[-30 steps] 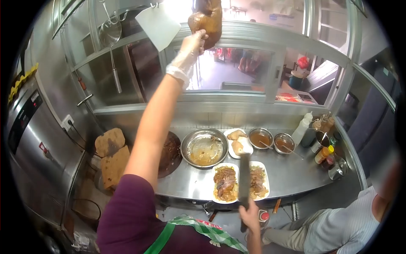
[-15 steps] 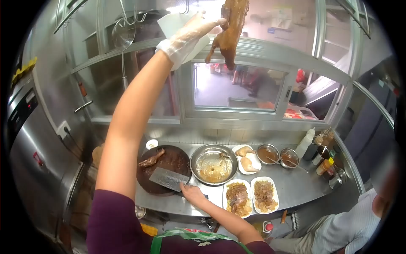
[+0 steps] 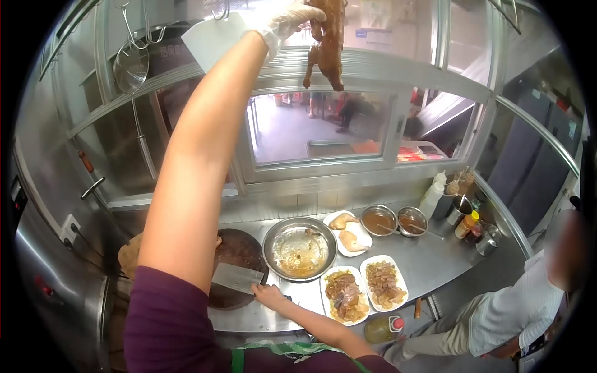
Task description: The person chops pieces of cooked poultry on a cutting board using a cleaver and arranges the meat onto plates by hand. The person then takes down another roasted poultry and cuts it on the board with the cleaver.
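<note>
Raised high, my left hand (image 3: 297,18), in a clear glove, has its fingers closed against the side of a hanging brown roast duck (image 3: 329,53). The top of the duck is cut off by the frame. Down at the counter, my bare right hand (image 3: 270,297) grips a cleaver (image 3: 237,277) by its handle. Its broad blade lies flat over the round, dark chopping board (image 3: 239,245). My left arm mostly hides the piece of meat on that board.
Right of the board sits a steel basin (image 3: 266,250) with oily liquid. Two plates of chopped meat, a plate of poultry legs (image 3: 350,238), two sauce bowls (image 3: 379,221) and several bottles (image 3: 432,196) share the counter. A strainer (image 3: 131,69) hangs left. Another person (image 3: 504,317) stands at right.
The view has shifted, so most things appear further left. My left hand's fingers have come onto the roast duck. The cleaver stays in my right hand over the board.
</note>
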Tool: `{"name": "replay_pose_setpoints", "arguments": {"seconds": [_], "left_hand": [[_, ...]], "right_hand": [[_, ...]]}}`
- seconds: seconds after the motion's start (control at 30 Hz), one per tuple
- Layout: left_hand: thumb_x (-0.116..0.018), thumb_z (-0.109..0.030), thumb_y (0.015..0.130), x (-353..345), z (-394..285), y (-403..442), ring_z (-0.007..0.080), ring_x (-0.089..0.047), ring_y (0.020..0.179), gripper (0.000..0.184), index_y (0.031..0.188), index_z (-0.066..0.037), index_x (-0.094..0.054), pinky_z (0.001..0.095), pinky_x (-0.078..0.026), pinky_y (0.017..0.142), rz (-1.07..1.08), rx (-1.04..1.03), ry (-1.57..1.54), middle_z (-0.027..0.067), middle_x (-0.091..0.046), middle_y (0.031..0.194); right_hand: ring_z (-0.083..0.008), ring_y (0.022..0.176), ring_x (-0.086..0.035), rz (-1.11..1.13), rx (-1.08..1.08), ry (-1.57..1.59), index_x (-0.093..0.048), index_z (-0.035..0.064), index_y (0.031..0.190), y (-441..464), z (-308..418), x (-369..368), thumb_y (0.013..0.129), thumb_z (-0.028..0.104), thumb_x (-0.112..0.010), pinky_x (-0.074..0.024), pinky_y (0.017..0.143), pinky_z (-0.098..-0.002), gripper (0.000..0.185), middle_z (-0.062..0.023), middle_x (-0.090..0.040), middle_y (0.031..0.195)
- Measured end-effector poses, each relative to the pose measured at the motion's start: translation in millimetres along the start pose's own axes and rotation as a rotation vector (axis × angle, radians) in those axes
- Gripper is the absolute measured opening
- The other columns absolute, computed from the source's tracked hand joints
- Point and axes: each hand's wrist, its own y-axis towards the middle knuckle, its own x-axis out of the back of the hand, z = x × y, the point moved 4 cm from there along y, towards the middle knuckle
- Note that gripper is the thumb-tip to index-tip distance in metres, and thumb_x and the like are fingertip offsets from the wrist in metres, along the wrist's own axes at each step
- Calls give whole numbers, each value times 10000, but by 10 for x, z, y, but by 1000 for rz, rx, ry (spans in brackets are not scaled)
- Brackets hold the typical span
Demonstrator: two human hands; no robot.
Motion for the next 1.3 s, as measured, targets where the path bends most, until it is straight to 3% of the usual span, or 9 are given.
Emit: {"name": "replay_pose_setpoints", "arguments": {"seconds": [0.1,0.2,0.3,0.33,0.37,0.5,0.87,0.9,1.3], "left_hand": [[-638,-253,790,6,-59,-112,258,-466,971,563,1196,31,-372,350,-402,803,-23,45,3,184,-434,1104],[-619,-243,810,39,-93,-178,234,-473,873,430,1104,14,-440,341,-403,725,-51,60,-12,151,-459,991],[-599,-233,830,82,-124,-199,209,-480,774,308,1012,-3,-508,333,-404,646,-71,70,-25,118,-484,879],[-592,-230,836,102,-144,-204,201,-482,742,272,982,-9,-530,331,-404,620,-79,69,-25,107,-493,841],[-585,-226,843,113,-164,-210,193,-485,709,240,951,-14,-553,328,-405,594,-85,70,-27,96,-501,804],[-559,-213,869,129,-200,-294,160,-494,578,199,829,-37,-644,317,-406,489,-106,82,-37,52,-535,654],[-562,-192,849,208,-270,-260,161,-506,706,211,988,-33,-557,315,-421,601,-131,69,-12,68,-536,804],[-562,-190,847,219,-274,-269,161,-507,717,221,1002,-33,-549,314,-422,611,-135,68,-9,69,-536,818],[-566,-166,824,239,-309,-399,162,-521,857,394,1176,-28,-455,312,-438,733,-127,51,45,87,-537,982]], "right_hand": [[-267,871,-633,63,-9,187,-539,61,1080,-40,-169,181,829,353,-623,-524,595,-378,394,-111,-604,926],[-311,1079,-567,135,-317,477,-556,85,1170,223,-634,1861,854,342,-595,-454,884,-453,409,-109,-608,1089],[-223,791,-594,-618,-256,367,-634,43,950,607,-1570,4104,888,228,-630,-474,688,-339,194,-110,-618,855],[-194,686,-566,-1128,132,102,-618,18,948,809,-1818,4813,894,269,-626,-460,603,-316,256,-96,-583,772],[-160,695,-571,-837,-92,458,-612,6,971,848,-1658,5597,907,315,-606,-466,590,-291,316,-82,-606,797],[-159,671,-612,-932,8,507,-594,1,1092,1559,-1838,7069,905,253,-584,-502,526,-276,314,-97,-633,893],[-154,704,-609,-606,-136,624,-605,2,1087,2100,-2362,7196,927,284,-553,-489,551,-293,329,-107,-666,925],[-97,495,-514,-673,-49,693,-610,42,973,2144,-2336,7152,889,225,-625,-411,388,-208,202,-57,-583,773],[-68,471,-454,-548,35,760,-560,73,808,2102,-2011,7199,906,239,-605,-359,375,-214,197,11,-488,631]]}}
